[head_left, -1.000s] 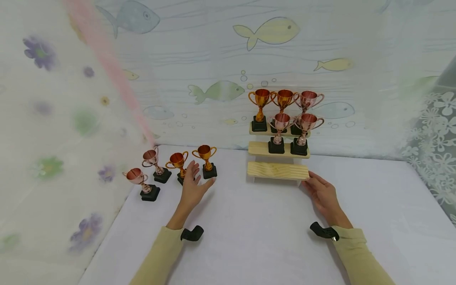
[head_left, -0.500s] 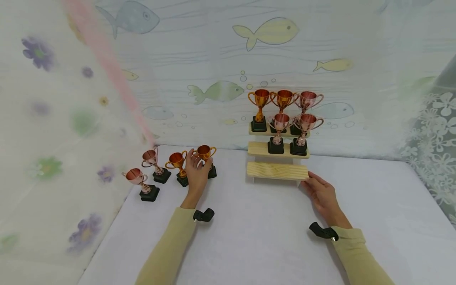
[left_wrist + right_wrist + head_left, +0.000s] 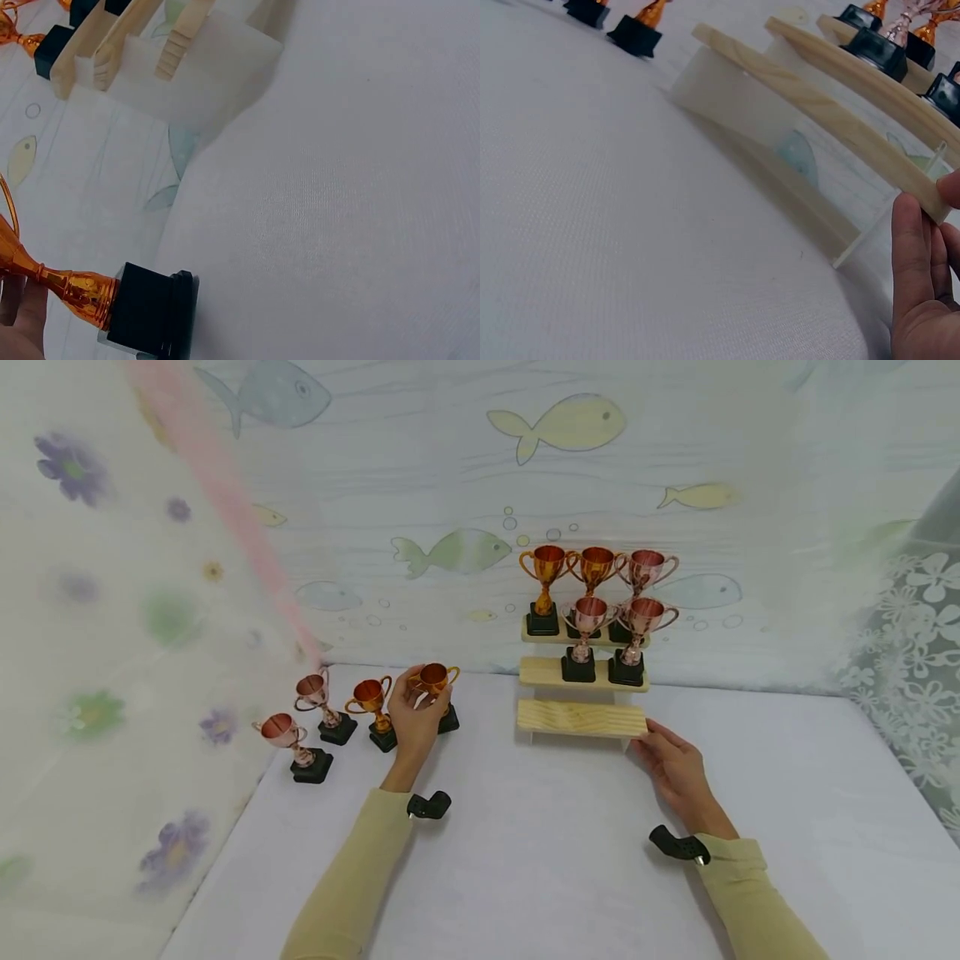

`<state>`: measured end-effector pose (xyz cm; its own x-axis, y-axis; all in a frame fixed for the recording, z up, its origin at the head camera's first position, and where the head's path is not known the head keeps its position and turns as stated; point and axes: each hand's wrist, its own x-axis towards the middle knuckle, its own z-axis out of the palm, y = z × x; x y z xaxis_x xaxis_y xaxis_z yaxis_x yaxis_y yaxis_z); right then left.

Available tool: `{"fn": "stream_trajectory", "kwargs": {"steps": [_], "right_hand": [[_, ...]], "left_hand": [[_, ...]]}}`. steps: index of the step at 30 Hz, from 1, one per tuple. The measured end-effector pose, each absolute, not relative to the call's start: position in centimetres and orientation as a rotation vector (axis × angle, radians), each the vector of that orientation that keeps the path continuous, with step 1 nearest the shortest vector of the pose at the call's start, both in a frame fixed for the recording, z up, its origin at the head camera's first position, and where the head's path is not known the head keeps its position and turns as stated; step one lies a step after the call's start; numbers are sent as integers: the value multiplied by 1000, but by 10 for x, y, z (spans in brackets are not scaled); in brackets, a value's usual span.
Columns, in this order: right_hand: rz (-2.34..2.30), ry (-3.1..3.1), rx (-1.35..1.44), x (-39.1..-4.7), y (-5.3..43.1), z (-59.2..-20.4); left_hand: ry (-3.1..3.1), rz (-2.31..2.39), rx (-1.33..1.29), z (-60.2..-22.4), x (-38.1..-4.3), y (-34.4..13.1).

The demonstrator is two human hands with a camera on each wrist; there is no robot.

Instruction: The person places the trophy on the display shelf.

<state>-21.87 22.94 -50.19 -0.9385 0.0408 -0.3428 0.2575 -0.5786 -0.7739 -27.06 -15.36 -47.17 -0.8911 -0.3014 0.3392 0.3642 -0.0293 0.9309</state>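
Note:
My left hand holds a gold trophy cup at its bowl, thumb in front and fingers behind. In the left wrist view, the stem and black base of this trophy lean over the white cloth. My right hand pinches the right end of the lowest board on a three-step wooden stand, thumb above and fingers below, as the right wrist view shows. To the left of my left hand stand another gold trophy and two rose-gold trophies.
On the stand's top step are two gold trophies and a rose-gold one. Two more rose-gold trophies occupy the middle step, towards the right. A fish-patterned curtain hangs close behind the white-covered table.
My left hand has moved right and forward from between the gold trophies and taken hold of the right one, which has shifted slightly. My right hand stays at the stand.

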Motion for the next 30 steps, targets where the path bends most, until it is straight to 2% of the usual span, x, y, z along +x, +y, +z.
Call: {"fn": "stream_trajectory", "kwargs": {"steps": [5, 19, 30], "right_hand": [[-2643, 1373, 497, -219, 230, -502], [-2660, 1353, 476, -220, 230, -502], [-2652, 1371, 478, -218, 229, -503]], "left_hand": [[-1821, -1951, -147, -459, -263, -150], [-1853, -1946, -150, -451, -257, -146], [-1831, -1983, -198, -469, -260, -145]]}}
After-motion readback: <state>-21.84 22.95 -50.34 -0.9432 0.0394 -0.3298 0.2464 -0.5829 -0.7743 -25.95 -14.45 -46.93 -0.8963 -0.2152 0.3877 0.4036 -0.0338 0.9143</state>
